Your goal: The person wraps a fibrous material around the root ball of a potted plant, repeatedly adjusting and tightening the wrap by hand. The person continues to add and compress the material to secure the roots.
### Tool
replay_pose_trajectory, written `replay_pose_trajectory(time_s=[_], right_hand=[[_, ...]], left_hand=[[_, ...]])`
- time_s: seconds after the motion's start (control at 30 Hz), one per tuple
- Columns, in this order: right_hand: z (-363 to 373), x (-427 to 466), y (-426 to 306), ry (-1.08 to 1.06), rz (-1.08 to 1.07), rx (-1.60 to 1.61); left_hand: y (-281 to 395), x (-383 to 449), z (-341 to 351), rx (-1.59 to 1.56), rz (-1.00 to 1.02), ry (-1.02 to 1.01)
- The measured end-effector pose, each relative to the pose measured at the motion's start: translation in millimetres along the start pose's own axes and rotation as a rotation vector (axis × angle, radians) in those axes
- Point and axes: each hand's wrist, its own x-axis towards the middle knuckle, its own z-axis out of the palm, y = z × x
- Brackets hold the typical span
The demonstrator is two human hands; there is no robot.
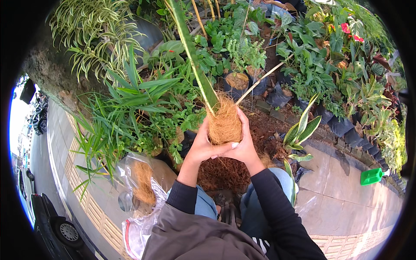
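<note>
Both my hands cup a ball of coconut fibre [225, 125] in front of me, above dark loose soil. My left hand [205, 143] wraps its left and lower side, the thumb reaching across underneath. Against the right side presses my right hand [245, 143]. A long, flat sansevieria leaf [191, 48] with pale yellow edges rises from the top of the ball. A thin pale stick or stem [263, 78] slants up to the right from beside my right fingertips; whether it joins the ball is hidden. Below my hands lies a heap of brown coir soil [221, 174].
At left, a clear plastic bag [156, 191] holds more coconut fibre [143, 182]. A variegated sansevieria [300, 130] stands on the right. Farther right, a green plastic container [371, 176] lies on the pavement [338, 201]. Potted plants [237, 81] crowd ahead; a person [281, 9] sits beyond them.
</note>
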Motion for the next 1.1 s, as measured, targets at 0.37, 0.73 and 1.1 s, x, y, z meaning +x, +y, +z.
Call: replay_pose_trajectory(time_s=[0.37, 0.73, 1.1], right_hand=[[3, 1, -12, 0.177, 0.013, 0.081], [1, -1, -13, 0.102, 0.029, 0.140], [-5, -8, -5, -0.058, 0.162, 0.199]], left_hand=[[31, -19, -12, 0.129, 0.122, 0.036], [17, 10, -28, -0.251, 0.019, -0.135], [11, 15, 18, -0.194, 0.162, -0.033]])
